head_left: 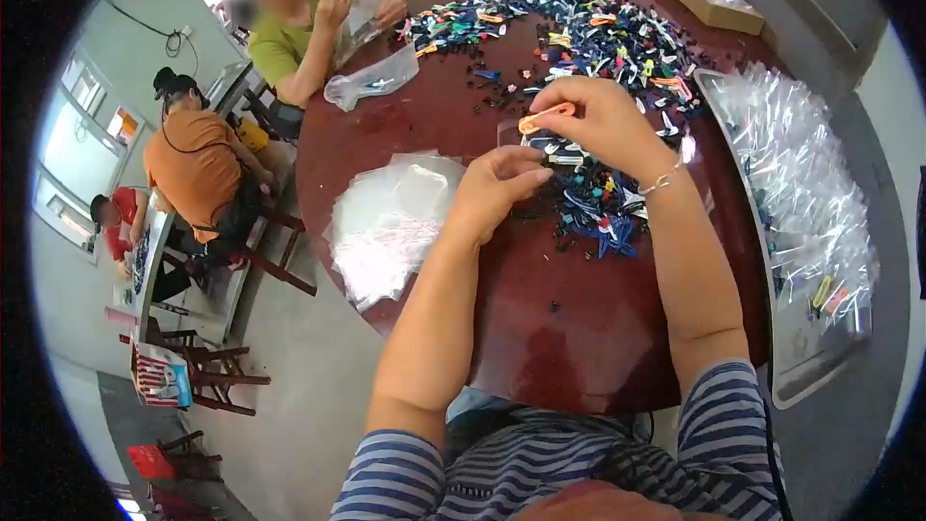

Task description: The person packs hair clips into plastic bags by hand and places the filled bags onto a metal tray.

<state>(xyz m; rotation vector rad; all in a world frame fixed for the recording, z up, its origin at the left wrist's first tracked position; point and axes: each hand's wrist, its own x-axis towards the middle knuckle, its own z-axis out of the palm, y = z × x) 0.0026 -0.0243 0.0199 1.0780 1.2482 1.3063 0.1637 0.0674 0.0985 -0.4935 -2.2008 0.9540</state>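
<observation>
An orange clip (548, 118) is pinched between the thumb and fingers of my right hand (598, 121), above the near part of the pile. Close beside it on the left, my left hand (497, 188) has its fingers closed on what looks like a clear plastic bag (508, 132), mostly hidden. Beneath both hands lies a small heap of dark and coloured clips (593, 203). A much larger pile of mixed clips (617, 34) spreads across the far side of the table. To the left of my left forearm lies a fanned stack of flat clear bags (391, 222).
The round dark red table (579, 347) reaches close to my body. On the right, a metal tray (801, 367) holds many filled clear bags (801, 183). A cardboard box (709, 0) stands at the back right. Across the table, a person in a yellow-green shirt (289, 39) handles a clear bag.
</observation>
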